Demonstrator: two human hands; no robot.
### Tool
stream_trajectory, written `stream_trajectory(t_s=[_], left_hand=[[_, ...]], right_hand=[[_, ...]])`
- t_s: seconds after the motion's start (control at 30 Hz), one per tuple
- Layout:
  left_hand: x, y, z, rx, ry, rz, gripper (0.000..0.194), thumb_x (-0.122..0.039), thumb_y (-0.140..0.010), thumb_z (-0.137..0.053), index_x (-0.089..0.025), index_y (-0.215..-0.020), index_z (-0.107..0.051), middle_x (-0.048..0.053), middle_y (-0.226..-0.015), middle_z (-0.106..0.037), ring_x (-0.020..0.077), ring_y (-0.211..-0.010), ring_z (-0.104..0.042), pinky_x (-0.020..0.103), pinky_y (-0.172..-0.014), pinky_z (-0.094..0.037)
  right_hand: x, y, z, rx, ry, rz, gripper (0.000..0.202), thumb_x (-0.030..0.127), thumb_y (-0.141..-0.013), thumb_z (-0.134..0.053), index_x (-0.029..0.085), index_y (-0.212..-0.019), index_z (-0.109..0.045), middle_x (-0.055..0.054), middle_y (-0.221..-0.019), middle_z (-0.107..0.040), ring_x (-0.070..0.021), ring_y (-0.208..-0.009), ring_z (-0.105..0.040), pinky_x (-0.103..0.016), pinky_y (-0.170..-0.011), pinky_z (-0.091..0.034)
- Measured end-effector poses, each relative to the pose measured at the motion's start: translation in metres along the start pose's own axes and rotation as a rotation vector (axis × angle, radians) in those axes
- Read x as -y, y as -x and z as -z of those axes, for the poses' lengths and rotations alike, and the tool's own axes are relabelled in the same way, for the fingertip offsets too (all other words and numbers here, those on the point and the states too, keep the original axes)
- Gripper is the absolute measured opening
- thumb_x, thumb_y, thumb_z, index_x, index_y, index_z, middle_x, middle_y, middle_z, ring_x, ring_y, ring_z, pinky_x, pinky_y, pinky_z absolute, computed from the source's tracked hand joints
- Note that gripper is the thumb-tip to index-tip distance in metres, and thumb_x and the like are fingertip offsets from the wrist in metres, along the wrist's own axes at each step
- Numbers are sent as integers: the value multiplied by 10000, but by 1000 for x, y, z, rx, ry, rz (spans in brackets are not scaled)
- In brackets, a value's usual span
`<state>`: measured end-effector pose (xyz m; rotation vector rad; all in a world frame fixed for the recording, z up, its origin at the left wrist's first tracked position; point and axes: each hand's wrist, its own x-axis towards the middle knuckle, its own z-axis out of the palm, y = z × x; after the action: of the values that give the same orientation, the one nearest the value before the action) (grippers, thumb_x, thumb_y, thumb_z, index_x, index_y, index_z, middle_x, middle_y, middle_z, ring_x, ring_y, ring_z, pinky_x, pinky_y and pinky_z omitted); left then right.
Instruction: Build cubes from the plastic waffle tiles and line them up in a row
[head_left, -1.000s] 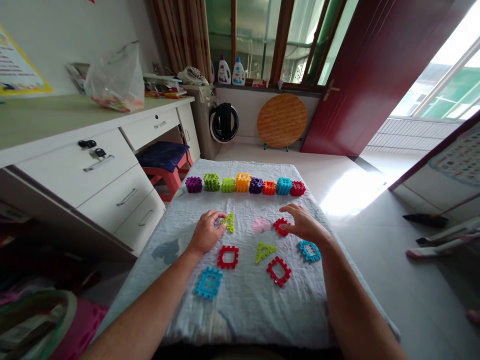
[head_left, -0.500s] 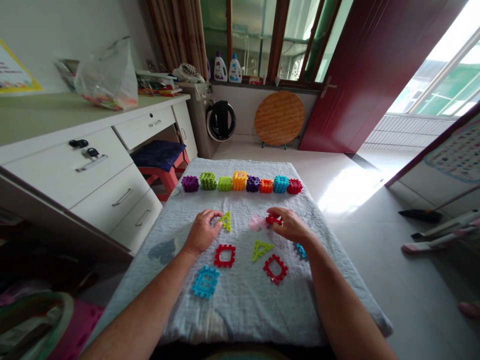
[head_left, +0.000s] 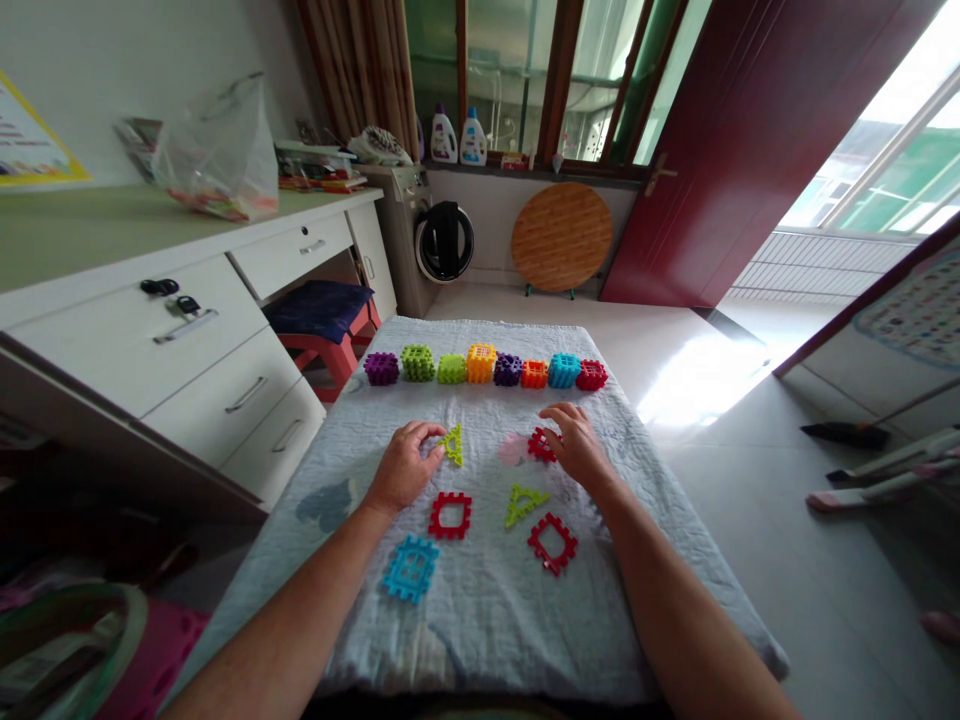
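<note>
My left hand (head_left: pixel 406 464) has its thumb and index finger closed on the edge of a yellow-green triangular toothed building piece (head_left: pixel 454 446), low over the cloth. My right hand (head_left: pixel 582 447) is open, fingers apart, with the thumb at a red square toothed piece (head_left: pixel 541 446) lying flat. Between the forearms lie a red square frame piece (head_left: pixel 451 494), a second yellow-green triangle piece (head_left: pixel 526 491) and another red frame piece (head_left: pixel 553 517), tilted on the cloth. A blue piece with a window pattern (head_left: pixel 411 569) is near my left forearm.
Along the far edge of the cloth-covered table (head_left: pixel 480 640) stands a row of several coloured toothed cubes, among them a yellow cube (head_left: pixel 481 363) and a red cube (head_left: pixel 592 375). A desk with drawers (head_left: pixel 202 330) and a stool (head_left: pixel 324 318) are at the left.
My right hand has released the red square piece; its fingers have spread and lifted. The right forearm now covers the blue piece that showed beside it. My left hand is nearly unmoved.
</note>
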<state>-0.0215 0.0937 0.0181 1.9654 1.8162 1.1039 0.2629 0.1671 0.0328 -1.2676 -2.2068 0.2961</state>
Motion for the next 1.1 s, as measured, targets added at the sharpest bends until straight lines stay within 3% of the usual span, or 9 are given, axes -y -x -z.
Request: stream_trajectory(t_s=[0.2,0.33,0.47,0.6,0.73,0.83,1.0,1.1], left_hand=[[0,0,0,-6,6,5,201,-215,-754,-530,-195,-932,-622,53,-951,-636,214,-934,-584,362,-879,-470],[1,0,0,-4,-1,-6,192,-229,-760,-528,-199,-923,-624,51,-942,-640,214,-927,-586,358,-875,-472],[1,0,-1,-7,8,-8,192,-242,-750,-538,-199,-912,-630,48,-928,-644,214,-900,-591,357,-856,-481],[2,-1,-1,-16,14,-9,199,-244,-748,-539,-198,-917,-634,51,-931,-648,219,-903,-598,358,-856,-483],[4,-1,-3,-13,15,-18,198,-250,-750,-543,-198,-918,-635,55,-939,-653,224,-913,-603,357,-849,-490],[5,-1,-3,-8,16,-15,199,-252,-752,-542,-200,-920,-636,54,-936,-656,223,-913,-605,359,-850,-492],[4,-1,-2,-1,17,-14,200,-252,-757,-538,-199,-927,-629,58,-947,-649,225,-934,-599,366,-873,-482],[5,-1,-2,4,18,-13,203,-256,-762,-536,-196,-933,-627,58,-949,-643,222,-923,-600,363,-870,-483]], right_hand=[[-15,4,30,-44,31,-93,190,245,-810,-525,197,-959,-634,-77,-972,-609,-222,-921,-559,-380,-872,-430],[-31,12,63,95,69,-180,192,311,-785,-555,178,-907,-621,-52,-854,-604,-175,-760,-565,-302,-719,-448],[-26,33,83,300,170,-233,310,427,-731,-635,184,-922,-609,-39,-799,-605,-175,-713,-559,-289,-676,-428],[-11,64,81,387,253,-272,519,471,-626,-721,198,-1048,-587,-73,-927,-596,-217,-806,-579,-307,-713,-426],[-2,80,77,394,281,-258,393,293,-654,-664,193,-1029,-601,-89,-953,-581,-222,-825,-574,-309,-731,-422],[0,72,81,380,160,-199,349,146,-687,-536,195,-1028,-596,-69,-934,-609,-181,-791,-577,-281,-740,-419],[-4,40,78,376,-34,-150,355,73,-736,-431,211,-1023,-588,-2,-770,-644,-142,-684,-578,-241,-654,-411],[-14,27,67,320,43,-162,392,48,-730,-449,190,-1069,-586,-39,-885,-654,-159,-785,-590,-263,-733,-428]])
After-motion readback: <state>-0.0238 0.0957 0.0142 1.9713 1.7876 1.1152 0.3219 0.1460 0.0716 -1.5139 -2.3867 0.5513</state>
